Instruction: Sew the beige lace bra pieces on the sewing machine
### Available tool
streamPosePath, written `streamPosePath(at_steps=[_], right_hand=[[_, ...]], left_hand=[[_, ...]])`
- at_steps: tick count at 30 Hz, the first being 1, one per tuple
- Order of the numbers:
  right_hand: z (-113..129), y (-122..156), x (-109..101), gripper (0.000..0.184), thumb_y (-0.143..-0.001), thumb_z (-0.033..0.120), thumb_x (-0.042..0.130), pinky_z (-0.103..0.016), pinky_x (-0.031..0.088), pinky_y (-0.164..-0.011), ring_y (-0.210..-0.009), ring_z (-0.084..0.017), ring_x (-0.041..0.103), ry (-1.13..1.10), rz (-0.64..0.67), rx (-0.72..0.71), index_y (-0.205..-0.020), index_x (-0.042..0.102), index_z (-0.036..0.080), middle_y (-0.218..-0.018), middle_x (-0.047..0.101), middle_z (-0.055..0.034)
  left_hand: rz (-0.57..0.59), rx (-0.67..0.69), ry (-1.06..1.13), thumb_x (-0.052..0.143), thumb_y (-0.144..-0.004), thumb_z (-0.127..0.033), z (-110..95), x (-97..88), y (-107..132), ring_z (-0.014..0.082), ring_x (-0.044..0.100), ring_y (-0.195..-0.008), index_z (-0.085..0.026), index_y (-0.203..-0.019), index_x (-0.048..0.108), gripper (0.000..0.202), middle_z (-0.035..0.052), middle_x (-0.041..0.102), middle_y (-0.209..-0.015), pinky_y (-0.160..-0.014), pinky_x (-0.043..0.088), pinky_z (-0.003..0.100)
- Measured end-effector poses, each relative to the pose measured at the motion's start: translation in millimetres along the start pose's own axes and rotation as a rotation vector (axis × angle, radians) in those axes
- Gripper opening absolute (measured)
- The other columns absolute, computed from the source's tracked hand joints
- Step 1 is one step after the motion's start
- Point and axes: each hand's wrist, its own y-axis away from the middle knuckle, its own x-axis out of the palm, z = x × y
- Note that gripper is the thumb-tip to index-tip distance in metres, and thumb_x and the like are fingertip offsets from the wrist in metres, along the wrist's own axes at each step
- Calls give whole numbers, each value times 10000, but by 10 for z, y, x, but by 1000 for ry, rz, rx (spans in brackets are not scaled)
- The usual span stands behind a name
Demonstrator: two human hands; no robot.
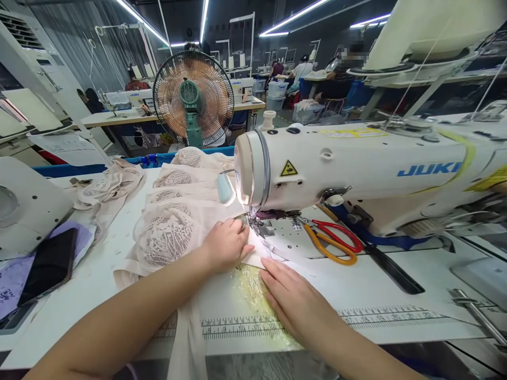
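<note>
My left hand [227,244] is closed, its fingers bent on light beige fabric [255,252] just in front of the sewing machine's needle and presser foot [252,215]. Flat on the front edge of that fabric lies my right hand [291,293], fingers stretched out. Beige bras with lace cups [168,235] are strung out behind and left of my left wrist. A pale fabric strip [188,343] hangs over the table's front edge below my left forearm. The white JUKI sewing machine [356,158] stands over the work, its lamp lit at the needle.
Right of the needle lie orange-handled scissors [328,245], red-handled scissors [343,237] and a black-handled tool [396,272]. A phone [49,266] rests at left. More beige lace pieces [113,187] lie behind it. A fan [193,97] stands beyond the table; people work farther back.
</note>
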Motion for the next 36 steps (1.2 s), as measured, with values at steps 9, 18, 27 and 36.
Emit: streamPosePath(at_steps=[9,18,27,36], right_hand=[[30,23,31,326,-874,135,370,-453,515,-916,-1160,-289,542,21,61,26,-1103,594,80,-1237,584,-194],[15,-99,161,360,-878,153,401,-466,470,-973,-1214,-303,489,3,53,64,-1179,567,48,-1299,530,-212],[95,-266,131,383,-862,126,398,-467,455,-991,-1203,-284,504,-71,6,52,-1197,567,49,-1256,570,-199],[25,-42,-1,327,-858,108,403,-408,496,-953,-1144,-259,560,-155,-51,2,-1103,618,90,-1223,607,-156]], left_hand=[[51,4,56,441,-912,-414,44,-15,-58,288,515,-1005,-121,-1237,531,446,137,557,-1097,-788,448,404],[-68,63,-81,504,-870,-349,165,0,-166,286,526,-938,-132,-1040,626,302,132,573,-993,-738,452,397],[-92,158,62,399,-856,-102,-125,-23,294,206,557,-753,-128,-1090,565,288,122,612,-1083,-631,506,334],[-136,255,141,393,-925,-185,37,3,332,229,557,-953,-132,-1154,545,279,130,576,-1229,-794,519,392]])
